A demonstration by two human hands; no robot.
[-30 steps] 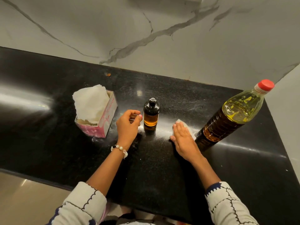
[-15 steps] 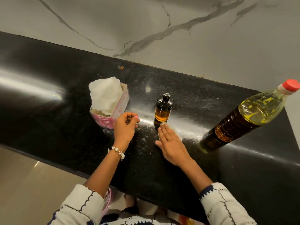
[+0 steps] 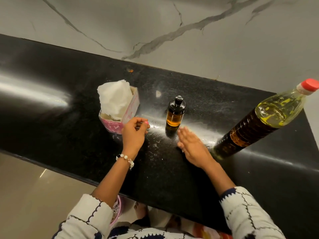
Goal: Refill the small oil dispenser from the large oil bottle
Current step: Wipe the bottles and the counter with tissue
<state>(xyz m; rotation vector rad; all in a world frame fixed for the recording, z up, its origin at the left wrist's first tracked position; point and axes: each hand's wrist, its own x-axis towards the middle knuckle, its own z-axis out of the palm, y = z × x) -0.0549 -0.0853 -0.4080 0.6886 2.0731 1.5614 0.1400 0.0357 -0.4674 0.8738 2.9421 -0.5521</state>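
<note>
The counter [image 3: 51, 80] is a polished black stone slab, speckled and glossy, catching long streaks of light, with a smeared whitish film spreading across its middle. Behind it a pale marble-look wall [image 3: 172, 23] with grey veins is rising.

The small oil dispenser [image 3: 174, 112] is standing upright near the middle of the counter, a round dark-glass bottle with a black pump cap, its long axis vertical and amber oil showing through its lower half. The large oil bottle [image 3: 262, 119] is standing well apart from it toward the right end of the counter; it is a tall ribbed clear-plastic bottle with a red screw cap, its long axis upright though the wide lens is making it appear to lean rightward, with yellow oil in the shoulder.

A pink cardboard tissue box [image 3: 120, 116] with crumpled white tissue bulging from its top is sitting to the left of the dispenser.

The left hand [image 3: 134, 133] is resting just beside the box, fingers curled inward toward the thumb; whether it is pinching anything cannot be told. A beaded bracelet [image 3: 125, 158] is circling that wrist. The right hand [image 3: 191, 144] is lying flat with straight fingers spread over the counter just in front of the dispenser, slightly blurred.
</note>
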